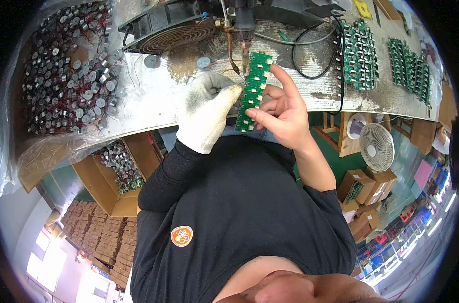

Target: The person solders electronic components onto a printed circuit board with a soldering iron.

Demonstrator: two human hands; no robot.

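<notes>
A long green circuit board strip (253, 92) with a row of small white connectors is held upright, slightly tilted, by my bare right hand (286, 113). Its thumb presses the front, and the other fingers are behind or along the right edge. My left hand (203, 112), in a whitish work glove, is closed in a pinch at the board's left edge; what its fingertips hold is hidden. Just above them is a soldering tip (246, 56), close to the board's upper end, with a thin bent metal tube (231, 50) beside it. A small round motor (203, 62) with a red wire lies behind my left hand.
Many small round motors with red wires (83, 86) are heaped on plastic at the left. A black fan (169, 30) stands at the back. Several populated green boards (359, 55) lie at the right, near a black cable (342, 65). An open cardboard box (95, 184) sits below left.
</notes>
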